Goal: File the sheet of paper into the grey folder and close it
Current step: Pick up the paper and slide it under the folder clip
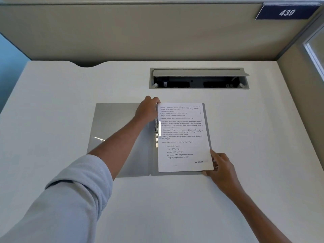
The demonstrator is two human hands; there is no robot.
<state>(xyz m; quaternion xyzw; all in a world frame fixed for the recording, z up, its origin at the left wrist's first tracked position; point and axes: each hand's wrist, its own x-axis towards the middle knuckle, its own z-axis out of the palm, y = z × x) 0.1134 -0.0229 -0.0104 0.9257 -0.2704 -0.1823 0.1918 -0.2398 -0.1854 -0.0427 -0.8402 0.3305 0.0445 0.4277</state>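
Paper first: your printed sheet of paper (184,137) lies face up on the right half of the open grey folder (119,123), which is spread flat in the middle of the white desk (52,102).

Going from the left, your light blue sleeve (70,190) comes in at the near left corner, and your bare forearm crosses the folder's left flap, whose clear inner pocket catches a streak of light. Your left hand (147,109) sits at the far end of the folder's spine, knuckles up, fingers curled downward against the sheet's far left corner. Whether those fingers pinch the paper or only press on it cannot be told, as the back of the hand hides them. Just near of that hand, along the spine, the metal fastener clip (156,132) shows at the sheet's left edge, with a white strip beside it.

The sheet covers nearly all of the right flap, leaving a thin grey margin along the right and near edges. Your right hand (220,165) is at the sheet's near right corner, loosely open, fingertips touching the paper's right edge and the thumb by the folder's near edge below it; it grips nothing fully.

Beyond the folder, an open cable hatch (199,78) is set into the desk, and a blue plate reading 439 (286,12) hangs on the partition at far right.
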